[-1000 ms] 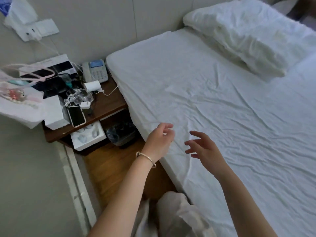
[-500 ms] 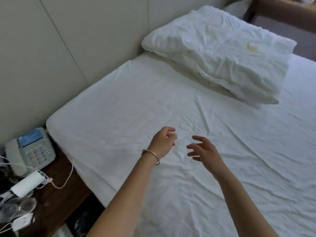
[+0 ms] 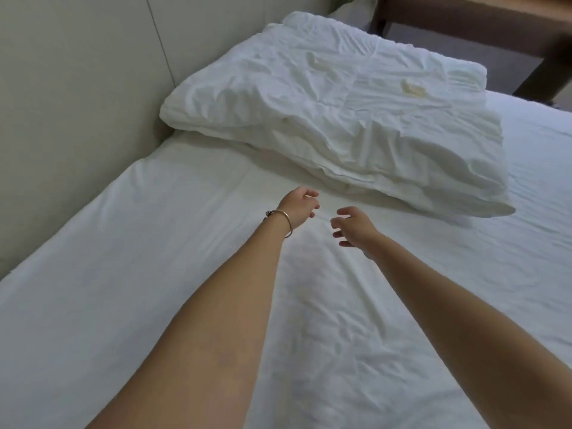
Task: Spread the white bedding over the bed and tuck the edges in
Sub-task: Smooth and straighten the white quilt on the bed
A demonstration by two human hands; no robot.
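Folded white bedding (image 3: 340,119) lies rumpled in a thick bundle at the wall end of the sheeted bed (image 3: 123,274).

No writing, label, brand, number or sign can be read anywhere in this view.

The wrinkled white fitted sheet (image 3: 130,274) lies flat, leaving free passage up to the folded, rumpled white duvet (image 3: 340,119) piled ahead. A pale panelled wall (image 3: 77,88) closes off the bed's left side, and a dark wooden frame (image 3: 495,23) stands beyond the duvet.
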